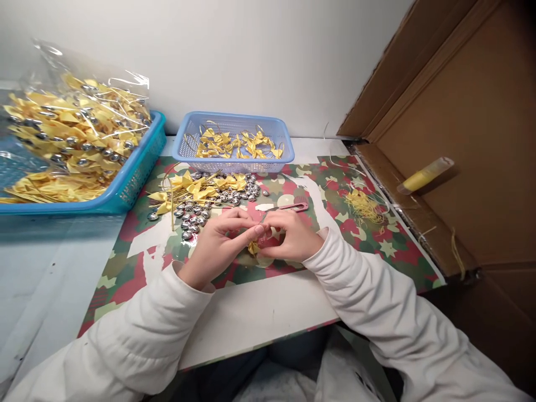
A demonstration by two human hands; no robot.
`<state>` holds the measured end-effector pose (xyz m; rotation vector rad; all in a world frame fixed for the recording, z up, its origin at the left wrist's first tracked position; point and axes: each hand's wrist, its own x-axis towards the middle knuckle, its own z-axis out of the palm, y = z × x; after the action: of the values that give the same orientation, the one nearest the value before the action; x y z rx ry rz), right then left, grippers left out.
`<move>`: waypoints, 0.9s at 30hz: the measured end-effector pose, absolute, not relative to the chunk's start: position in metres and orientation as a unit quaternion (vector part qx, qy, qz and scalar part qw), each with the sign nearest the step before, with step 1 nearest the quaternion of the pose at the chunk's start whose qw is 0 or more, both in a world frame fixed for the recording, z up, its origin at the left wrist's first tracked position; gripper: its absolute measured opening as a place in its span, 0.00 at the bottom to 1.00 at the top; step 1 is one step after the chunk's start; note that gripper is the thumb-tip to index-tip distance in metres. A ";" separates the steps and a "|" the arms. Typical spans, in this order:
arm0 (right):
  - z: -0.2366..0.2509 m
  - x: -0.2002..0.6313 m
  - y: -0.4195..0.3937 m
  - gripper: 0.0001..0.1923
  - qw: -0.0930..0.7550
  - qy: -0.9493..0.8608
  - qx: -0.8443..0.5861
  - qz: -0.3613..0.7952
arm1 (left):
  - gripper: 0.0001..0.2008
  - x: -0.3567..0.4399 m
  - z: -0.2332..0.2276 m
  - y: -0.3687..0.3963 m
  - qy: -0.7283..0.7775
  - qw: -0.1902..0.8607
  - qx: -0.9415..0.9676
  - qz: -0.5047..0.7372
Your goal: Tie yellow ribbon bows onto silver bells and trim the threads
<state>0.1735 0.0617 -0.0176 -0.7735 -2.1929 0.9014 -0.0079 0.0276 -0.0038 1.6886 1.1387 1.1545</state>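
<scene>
Both hands met over the middle of the tabletop (259, 312), fingertips together on a small yellow bow (253, 247). The left hand (220, 243) came in from the left with thumb and forefinger pressed onto the bow's top, and the right hand (293, 237) closed on it from the other side, so both grips were pinching the same piece. The bow sat just above the patterned mat (377, 245), mostly hidden between the fingers; only a yellow corner showed. It looked like thin ribbon, so by my reading it was very light, soft and easily creased, best taken at the knot in the middle, not by the loops. Whether a silver bead was in there too, I could not tell. Just behind the hands lay pink scissors (288, 207), apart from both. Left of those was a loose heap of silver beads (209, 209) mixed with more bows (196, 187); they would likely be smooth, and apt to roll if nudged. Behind that stood 1 small basket (234, 162) of bows, and at the far left 1 large basket (129, 184) with a clear bag (75, 128) of finished pieces. Yellow thread scraps (364, 206) lay to the right, near a cardboard box (481, 139).
</scene>
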 end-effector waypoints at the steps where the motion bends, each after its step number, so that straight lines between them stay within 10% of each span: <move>1: -0.019 0.171 0.060 0.12 0.323 -0.836 -0.296 0.330 | 0.07 -0.008 -0.004 0.027 0.448 0.388 0.664 0.455; 27: -0.031 0.165 0.055 0.04 0.257 -0.852 -0.349 0.294 | 0.14 -0.008 0.002 0.023 0.410 0.439 0.619 0.507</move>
<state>0.1655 0.0546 -0.0312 -0.9473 -2.3104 0.7979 -0.0080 0.0226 0.0018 1.5381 1.0182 1.2594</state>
